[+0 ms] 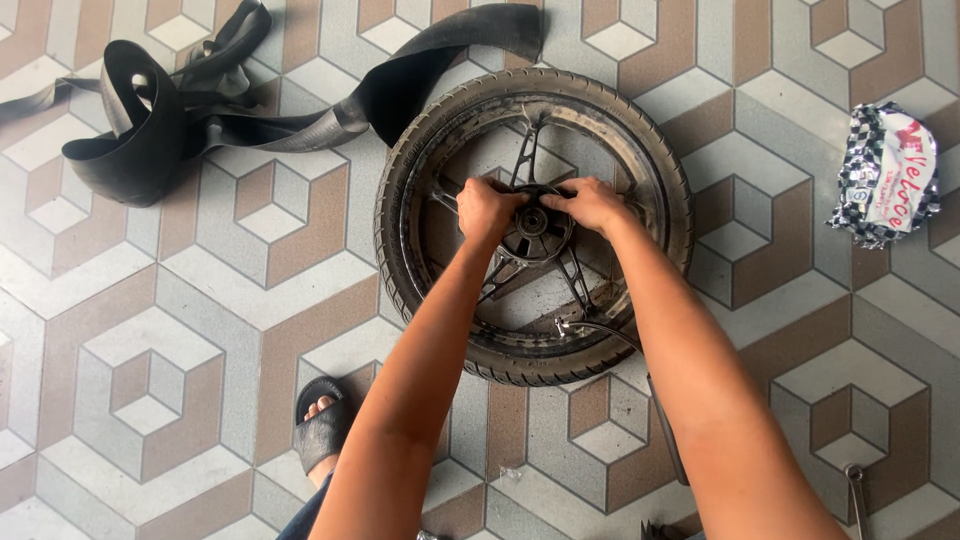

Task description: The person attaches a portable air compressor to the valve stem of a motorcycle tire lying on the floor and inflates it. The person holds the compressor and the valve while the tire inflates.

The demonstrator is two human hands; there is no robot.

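Observation:
A motorcycle wheel with a black tyre [430, 130] and dark spoked rim lies flat on the tiled floor. My left hand [487, 208] and my right hand [592, 203] both grip the round hub [533, 222] at the wheel's centre, one on each side. A valve stem with a thin hose [590, 326] sticks out near the rim's near edge, by my right forearm.
A limp black inner tube [150, 120] sprawls at the upper left, reaching to the tyre's top. A chequered printed package [887, 172] lies at the right. My sandalled foot [321, 430] is at lower left. Metal tools [856, 495] lie at the lower right.

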